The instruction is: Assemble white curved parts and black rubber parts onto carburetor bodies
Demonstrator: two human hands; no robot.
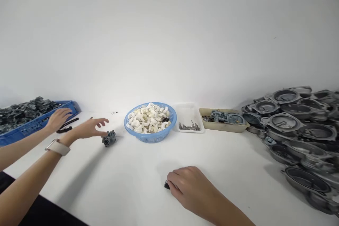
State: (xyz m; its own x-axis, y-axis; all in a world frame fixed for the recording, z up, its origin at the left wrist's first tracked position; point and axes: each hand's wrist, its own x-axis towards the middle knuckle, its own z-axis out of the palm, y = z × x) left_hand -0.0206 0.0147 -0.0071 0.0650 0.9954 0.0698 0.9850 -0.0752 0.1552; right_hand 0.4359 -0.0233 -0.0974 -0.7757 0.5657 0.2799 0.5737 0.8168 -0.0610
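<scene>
While the left hand [88, 129] splays, the right [189, 185] holds a black part [166, 185].

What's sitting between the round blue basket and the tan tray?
A white tray, with thin metal pieces at its near end. The head view shows it between the round blue basket and the tan tray.

The right hand [189, 187] hides most of a black piece [166, 185]. The blue crate [34, 124] is cut off at left, the metal castings [307, 132] at right.
</scene>
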